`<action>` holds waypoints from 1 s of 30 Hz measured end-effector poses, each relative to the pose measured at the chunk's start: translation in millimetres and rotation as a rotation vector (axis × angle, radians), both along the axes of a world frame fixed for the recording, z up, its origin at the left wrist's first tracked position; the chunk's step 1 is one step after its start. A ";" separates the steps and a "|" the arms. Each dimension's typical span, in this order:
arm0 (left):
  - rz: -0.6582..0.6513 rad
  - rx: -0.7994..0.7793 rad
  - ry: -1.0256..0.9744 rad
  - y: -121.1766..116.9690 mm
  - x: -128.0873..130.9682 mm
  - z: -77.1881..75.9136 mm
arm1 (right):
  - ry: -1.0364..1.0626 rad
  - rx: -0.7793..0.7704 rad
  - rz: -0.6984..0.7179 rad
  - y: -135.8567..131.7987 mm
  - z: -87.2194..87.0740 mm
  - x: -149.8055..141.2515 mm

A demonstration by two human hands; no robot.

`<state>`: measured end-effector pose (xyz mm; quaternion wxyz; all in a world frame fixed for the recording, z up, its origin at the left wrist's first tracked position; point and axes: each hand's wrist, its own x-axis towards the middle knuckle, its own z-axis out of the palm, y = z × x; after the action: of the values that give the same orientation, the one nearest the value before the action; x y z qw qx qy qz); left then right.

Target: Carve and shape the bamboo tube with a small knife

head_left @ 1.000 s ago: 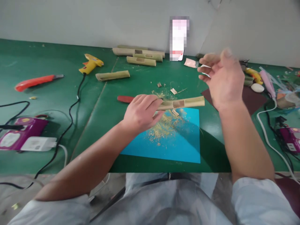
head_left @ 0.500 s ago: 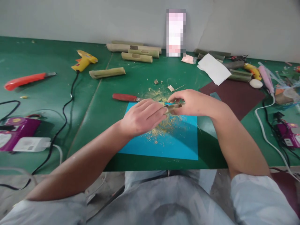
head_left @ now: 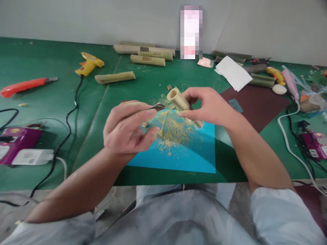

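My right hand (head_left: 206, 105) is closed around a short bamboo tube (head_left: 179, 99), tilted so that its hollow end faces up and left. Away to the left of the tube is my left hand (head_left: 130, 127), fingers curled and thumb apart. A thin dark strip (head_left: 157, 107) sticks out from its fingers; its kind is not clear. Below both hands lies a blue sheet (head_left: 194, 160), strewn with yellowish shavings (head_left: 171, 131). The red-handled tool behind my left hand is almost wholly hidden.
Several cut bamboo pieces (head_left: 148, 60) lie along the back. To the left are a yellow glue gun (head_left: 89, 64), its black cord, and a red-handled cutter (head_left: 25, 86). A dark brown sheet (head_left: 258, 109) and white paper (head_left: 233, 73) lie right. Purple power strips (head_left: 21, 141) sit at the sides.
My left hand has drawn away from the bamboo, left and toward me, with the thin dark strip. My right hand has tipped the tube, bringing its hollow end into view.
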<state>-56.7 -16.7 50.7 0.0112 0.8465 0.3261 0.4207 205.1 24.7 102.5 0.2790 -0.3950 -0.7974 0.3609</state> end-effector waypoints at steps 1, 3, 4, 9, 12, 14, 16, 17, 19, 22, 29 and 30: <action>0.008 0.107 -0.026 0.5 2.7 -1.1 | 0.056 0.002 -0.044 -0.3 -0.2 0.0; -0.023 0.308 -0.090 3.8 12.0 -4.4 | 0.148 0.013 -0.116 -1.0 -2.9 -1.4; -0.065 0.340 -0.088 6.1 17.3 -6.4 | 0.182 0.023 -0.144 -1.3 -5.0 -2.5; -0.039 0.212 -0.013 13.1 30.7 -13.7 | 0.203 0.081 -0.213 -2.6 -14.1 -9.5; 0.028 0.116 0.026 12.8 30.1 -15.4 | 0.126 0.069 -0.201 -4.1 -15.1 -11.9; 0.008 0.099 0.003 13.0 29.7 -16.4 | 0.095 0.066 -0.189 -5.6 -15.0 -12.3; -0.041 0.105 -0.031 13.8 30.0 -17.4 | 0.112 0.098 -0.174 -6.6 -15.5 -12.3; -0.061 0.111 -0.039 14.3 30.4 -17.9 | 0.134 0.128 -0.161 -6.8 -16.3 -12.3; -0.073 0.133 -0.039 15.2 31.1 -18.7 | 0.187 0.204 -0.125 -6.5 -18.4 -12.3; -0.085 0.177 -0.046 15.7 32.0 -19.4 | 0.249 0.295 -0.063 -5.8 -21.5 -12.4; -0.102 0.167 -0.031 16.2 32.9 -20.2 | 0.333 0.401 0.051 -6.9 -22.5 -13.2; -0.120 0.173 -0.045 16.1 33.0 -20.3 | 0.338 0.418 0.053 -7.3 -22.2 -13.5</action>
<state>-23.7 -0.6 30.4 -0.0293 0.8526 0.2369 0.4649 191.6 17.3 80.4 0.4742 -0.2420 -0.8067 0.2566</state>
